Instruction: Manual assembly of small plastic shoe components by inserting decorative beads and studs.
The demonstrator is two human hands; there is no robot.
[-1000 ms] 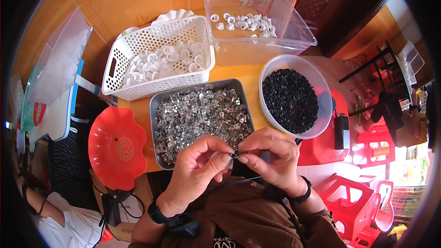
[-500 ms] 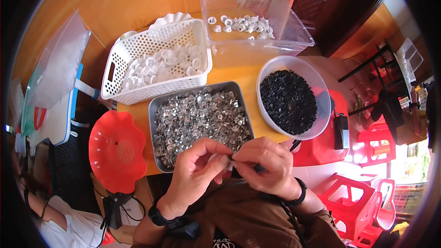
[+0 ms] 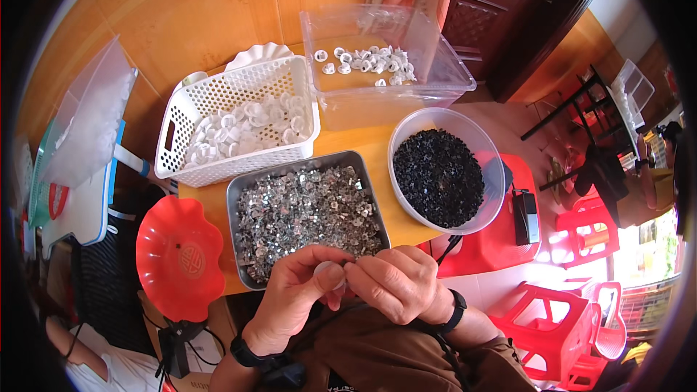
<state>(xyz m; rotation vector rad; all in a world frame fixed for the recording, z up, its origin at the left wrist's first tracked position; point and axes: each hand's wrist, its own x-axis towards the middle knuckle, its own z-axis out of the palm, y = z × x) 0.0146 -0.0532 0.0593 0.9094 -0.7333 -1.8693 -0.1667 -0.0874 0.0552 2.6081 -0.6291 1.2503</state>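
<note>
Both hands meet in front of me, just over the near edge of a metal tray (image 3: 236,247) heaped with small shiny metal pieces. My left hand (image 3: 296,294) is closed on a small white round plastic part (image 3: 324,269), pinched between thumb and fingers. Against it, the fingertips of my right hand (image 3: 399,284) press together. What sits between those right fingertips is hidden or too small to name. To the right of the tray stands a clear round tub (image 3: 496,221) of tiny black pieces.
Behind the tray stand a white perforated basket (image 3: 239,162) of white plastic parts and a clear box (image 3: 399,98) with finished-looking white rings. A red scalloped dish (image 3: 178,236) is at the left. Red stools (image 3: 544,327) stand at right; another person's arm (image 3: 76,348) shows lower left.
The view has tilted and shifted, so the table things sit lower and slightly left. My hands stay together at the white part, the right fingers now curled more closely beside it.
</note>
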